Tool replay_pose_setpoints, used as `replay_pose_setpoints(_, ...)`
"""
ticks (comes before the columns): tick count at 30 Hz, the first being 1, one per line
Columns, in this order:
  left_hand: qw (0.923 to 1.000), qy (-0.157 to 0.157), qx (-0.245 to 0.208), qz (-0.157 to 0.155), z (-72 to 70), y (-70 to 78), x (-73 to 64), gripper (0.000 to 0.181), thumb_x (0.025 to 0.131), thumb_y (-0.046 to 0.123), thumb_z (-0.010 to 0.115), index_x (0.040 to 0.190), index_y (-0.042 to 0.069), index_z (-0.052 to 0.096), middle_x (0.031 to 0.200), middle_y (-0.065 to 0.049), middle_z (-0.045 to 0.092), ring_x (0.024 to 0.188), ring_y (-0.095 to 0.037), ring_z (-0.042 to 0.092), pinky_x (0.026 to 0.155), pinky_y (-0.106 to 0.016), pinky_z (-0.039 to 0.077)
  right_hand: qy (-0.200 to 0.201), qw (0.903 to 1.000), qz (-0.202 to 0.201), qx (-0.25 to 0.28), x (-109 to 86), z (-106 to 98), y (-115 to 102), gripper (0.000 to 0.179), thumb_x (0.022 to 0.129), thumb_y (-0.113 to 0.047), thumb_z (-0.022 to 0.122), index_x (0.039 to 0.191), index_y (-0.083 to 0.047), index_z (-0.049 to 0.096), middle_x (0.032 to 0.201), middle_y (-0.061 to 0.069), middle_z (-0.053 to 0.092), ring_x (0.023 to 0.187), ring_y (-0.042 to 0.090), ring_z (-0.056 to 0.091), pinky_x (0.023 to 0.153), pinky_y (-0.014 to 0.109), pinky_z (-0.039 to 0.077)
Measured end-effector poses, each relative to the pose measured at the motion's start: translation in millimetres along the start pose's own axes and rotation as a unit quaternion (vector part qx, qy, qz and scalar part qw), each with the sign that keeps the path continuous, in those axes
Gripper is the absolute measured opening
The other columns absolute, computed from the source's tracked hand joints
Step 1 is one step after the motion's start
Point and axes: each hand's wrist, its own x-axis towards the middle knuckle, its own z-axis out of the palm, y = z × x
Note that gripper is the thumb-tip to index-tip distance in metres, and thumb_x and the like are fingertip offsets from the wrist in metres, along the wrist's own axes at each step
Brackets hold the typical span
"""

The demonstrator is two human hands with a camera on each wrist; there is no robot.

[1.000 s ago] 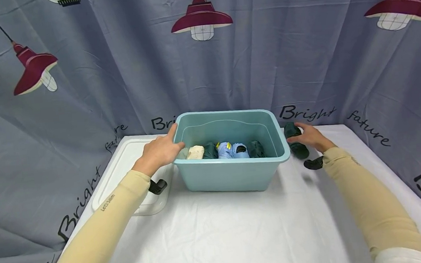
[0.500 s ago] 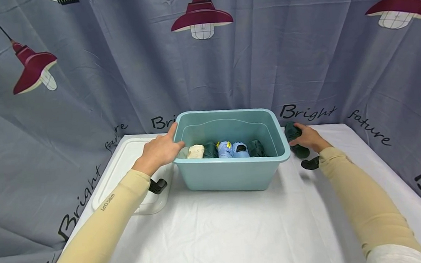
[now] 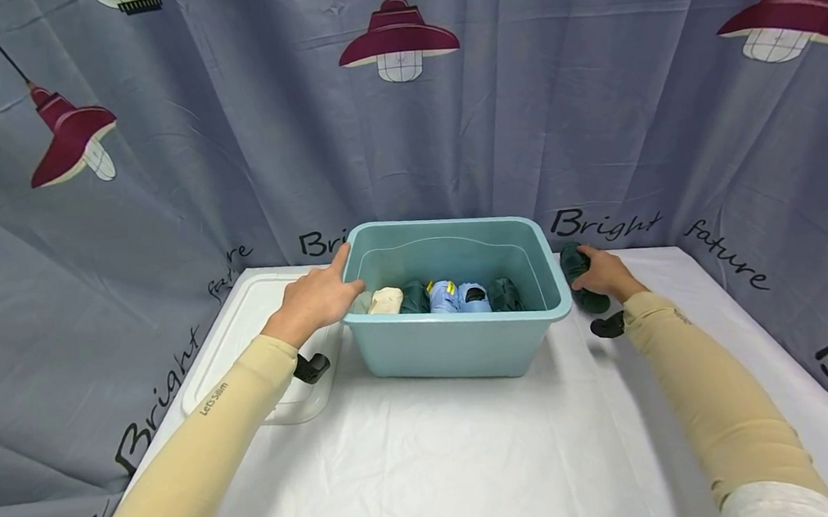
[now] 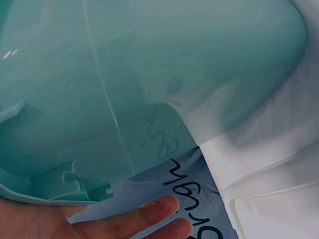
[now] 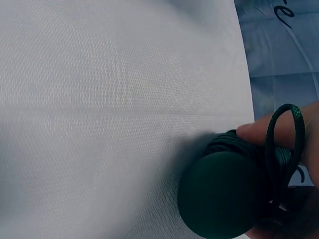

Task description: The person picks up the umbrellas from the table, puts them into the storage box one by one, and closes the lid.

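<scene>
My left hand (image 3: 317, 301) rests on the left rim of a teal storage bin (image 3: 458, 345). In the left wrist view, extended fingers (image 4: 134, 219) reach below that rim. On the table right of the bin lies a dark green folded umbrella (image 3: 574, 260), held by my right hand (image 3: 605, 274). The right wrist view shows the umbrella's round end (image 5: 222, 194), gathered fabric and a cord loop (image 5: 299, 134), with a thumb or finger on its side. Inside the bin, a row of rolled bundles includes a cream one (image 3: 386, 300), dark green ones (image 3: 503, 294) and blue ones (image 3: 444, 296).
A white lid (image 3: 244, 339) lies on the left of the table, partly under the left forearm. White cloth covers the table (image 3: 476, 458). A grey-blue curtain (image 3: 284, 122) with printed lamps hangs close behind and along both sides.
My right hand has shifted slightly left and tightened its hold round the green umbrella. The left hand and bin stay in place.
</scene>
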Motion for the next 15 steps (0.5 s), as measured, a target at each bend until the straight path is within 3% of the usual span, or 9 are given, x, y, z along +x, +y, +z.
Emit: replay_pose_setpoints(15, 1.0, 0.008, 0.002, -0.001, 1.0, 0.7, -0.3, 0.081, 0.097, 0.052, 0.042, 0.164, 0.029, 0.004, 0.131, -0.022, 0.063, 0.102, -0.037, 0.066, 0.076, -0.051, 0.048, 0.006, 0.9993, 0.015, 0.034, 3.3, -0.4, 7.7, 0.092, 0.085, -0.011, 0.069, 0.159, 0.003, 0.015, 0.157, 0.037, 0.023, 0.14, 0.056, 0.029, 0.11, 0.065, 0.033)
